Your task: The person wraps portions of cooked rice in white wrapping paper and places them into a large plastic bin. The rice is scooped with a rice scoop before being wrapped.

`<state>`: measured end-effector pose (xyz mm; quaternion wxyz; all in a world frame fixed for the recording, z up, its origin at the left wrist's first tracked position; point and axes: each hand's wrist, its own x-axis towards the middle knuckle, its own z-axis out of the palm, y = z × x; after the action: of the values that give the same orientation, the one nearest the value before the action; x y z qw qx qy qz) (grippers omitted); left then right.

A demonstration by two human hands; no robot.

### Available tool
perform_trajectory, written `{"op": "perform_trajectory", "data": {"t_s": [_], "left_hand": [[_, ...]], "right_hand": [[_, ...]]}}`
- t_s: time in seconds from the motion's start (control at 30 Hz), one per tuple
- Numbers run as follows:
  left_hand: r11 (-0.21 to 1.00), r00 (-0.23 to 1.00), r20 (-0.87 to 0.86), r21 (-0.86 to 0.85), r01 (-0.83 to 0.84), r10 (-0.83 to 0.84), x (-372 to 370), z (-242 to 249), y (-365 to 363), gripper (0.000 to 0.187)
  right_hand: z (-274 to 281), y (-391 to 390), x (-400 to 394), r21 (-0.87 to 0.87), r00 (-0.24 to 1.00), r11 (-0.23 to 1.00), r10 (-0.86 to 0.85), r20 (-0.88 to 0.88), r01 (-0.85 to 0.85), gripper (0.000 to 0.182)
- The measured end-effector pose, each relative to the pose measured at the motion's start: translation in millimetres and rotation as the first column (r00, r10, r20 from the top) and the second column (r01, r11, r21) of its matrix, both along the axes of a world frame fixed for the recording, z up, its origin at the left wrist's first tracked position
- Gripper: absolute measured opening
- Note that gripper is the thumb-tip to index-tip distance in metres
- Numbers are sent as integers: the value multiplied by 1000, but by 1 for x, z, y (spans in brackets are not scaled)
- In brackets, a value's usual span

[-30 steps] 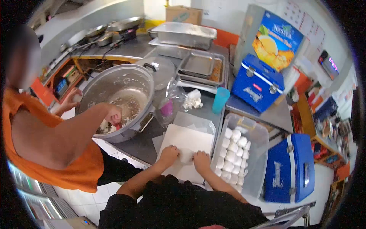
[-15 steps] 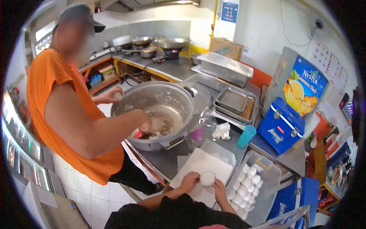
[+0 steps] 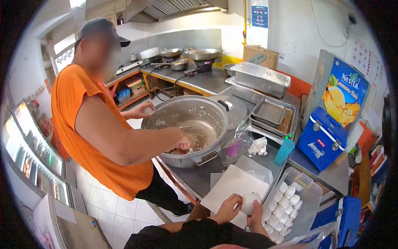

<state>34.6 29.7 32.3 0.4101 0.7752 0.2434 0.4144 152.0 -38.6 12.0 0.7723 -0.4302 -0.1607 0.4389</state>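
A round white bundle, seemingly wrapped in paper, is held up between my two hands. My right hand grips it from the right and below, fingers curled around its side. At its left edge, the bent fingers of my left hand are closed against it. Below the bundle lies a stack of white paper sheets on the steel counter. Just right of my right hand, a clear plastic tub holds several similar white bundles.
A co-worker in an orange shirt reaches into a large metal pot at left. Past the sheets are crumpled white paper, a teal cup and metal trays. A blue cooler stands at right.
The view has shifted left, so everything appears further right. My hands still hold the white bundle, which now looks more upright. The co-worker's hand has moved slightly inside the pot.
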Motion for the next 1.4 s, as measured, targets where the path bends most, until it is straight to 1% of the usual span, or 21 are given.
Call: {"op": "perform_trajectory", "data": {"t_s": [0.07,0.13,0.17,0.23,0.27,0.33,0.47,0.53,0.57,0.6,0.63,0.67,0.77,0.8,0.87,0.97,1.1,1.17,1.23,1.3,1.4], "left_hand": [[996,1000,20,-86,0,2,-5,-2,0,13],[922,997,-21,-382,58,-72,-8,-10,0,23],[923,998,-19,-382,52,-64,-7,-10,-1,23],[787,974,220,-592,174,-50,-7,-5,-3,44],[791,975,217,-588,171,-49,-7,-1,-4,44],[834,997,78,-548,59,-19,-8,7,-4,65],[837,998,59,-547,34,-3,-10,8,0,77],[836,985,165,-546,58,40,-9,4,1,79],[832,985,168,-551,61,38,-9,4,0,79],[810,979,195,-583,61,66,-10,6,0,79],[786,971,220,-615,63,94,-9,7,-1,78],[779,971,221,-623,70,89,-8,0,-1,78],[698,920,272,-717,-2,282,0,-18,1,72],[680,938,204,-732,-44,281,-3,-5,-1,72],[792,919,325,-610,24,223,-1,-25,-1,72],[814,967,235,-577,56,100,-2,-27,-6,72],[757,986,66,-634,161,-154,0,-15,-4,74],[897,951,-158,-402,183,-265,-2,-15,1,64],[886,949,-142,-417,201,-282,-9,-27,6,56],[877,949,-122,-431,212,-290,-17,-38,9,48],[854,960,-172,-509,105,-220,-33,-49,9,33]], "right_hand": [[-4,0,-1,17,999,999,50,20,-50,44],[-13,-1,6,30,983,987,155,94,-158,48],[-12,0,6,30,982,986,163,97,-166,48],[-4,1,1,12,968,981,187,167,-192,55],[5,2,-2,19,968,981,188,165,-194,55],[22,1,-9,-65,919,973,231,320,-222,51],[1,9,-1,-86,854,970,239,462,-226,53],[-11,11,8,-124,406,990,143,903,-73,60],[-5,9,5,-130,403,989,147,903,-70,60],[8,6,-1,-106,650,967,236,722,-234,61],[17,6,-6,-31,813,927,343,470,-373,63],[19,7,-10,-41,815,930,342,467,-366,63],[-5,7,-16,37,959,963,261,113,-266,50],[-4,5,-20,17,958,958,287,25,-287,48],[1,4,-25,12,957,961,275,-89,-275,45],[6,-6,-24,-43,952,975,205,-229,-220,45],[-3,-25,-7,-63,909,993,69,-411,-103,49],[-28,-36,13,-98,918,995,-56,-393,19,52],[-25,-53,33,-216,928,957,-249,-277,193,60],[-55,-76,65,-248,885,922,-365,-290,299,61],[-78,-111,113,-289,811,837,-534,-239,465,67]]}}
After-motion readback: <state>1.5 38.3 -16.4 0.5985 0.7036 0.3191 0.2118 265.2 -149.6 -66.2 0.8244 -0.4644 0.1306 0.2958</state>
